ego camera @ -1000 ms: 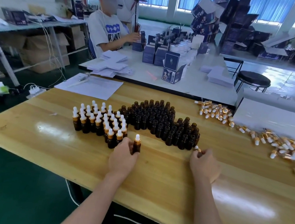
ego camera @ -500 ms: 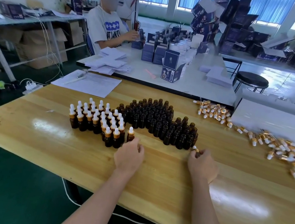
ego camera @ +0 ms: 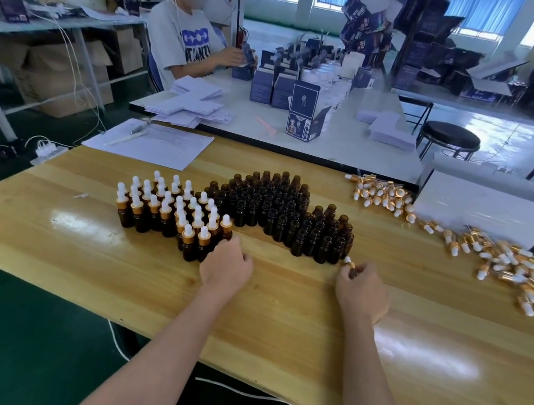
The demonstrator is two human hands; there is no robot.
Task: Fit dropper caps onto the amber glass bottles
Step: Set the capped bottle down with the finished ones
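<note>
Several uncapped amber bottles (ego camera: 278, 210) stand packed together mid-table. To their left stands a cluster of capped bottles (ego camera: 168, 209) with white bulbs and gold collars. My left hand (ego camera: 226, 263) sits at that cluster's near right corner, fingers curled round the lower part of one capped bottle (ego camera: 225, 225). My right hand (ego camera: 361, 292) rests on the table just right of the uncapped group and pinches a dropper cap (ego camera: 349, 263) between thumb and fingers. Loose dropper caps (ego camera: 507, 262) lie scattered at the right.
A second heap of caps (ego camera: 380, 194) lies beside a white box (ego camera: 487, 209) at the back right. Papers with a pen (ego camera: 153, 143) lie at the back left of the wooden table (ego camera: 277, 313). Another person (ego camera: 185, 43) works at the white table behind.
My left hand carried a capped bottle from the open table leftwards and back into the capped cluster. My right hand stayed put with the cap.
</note>
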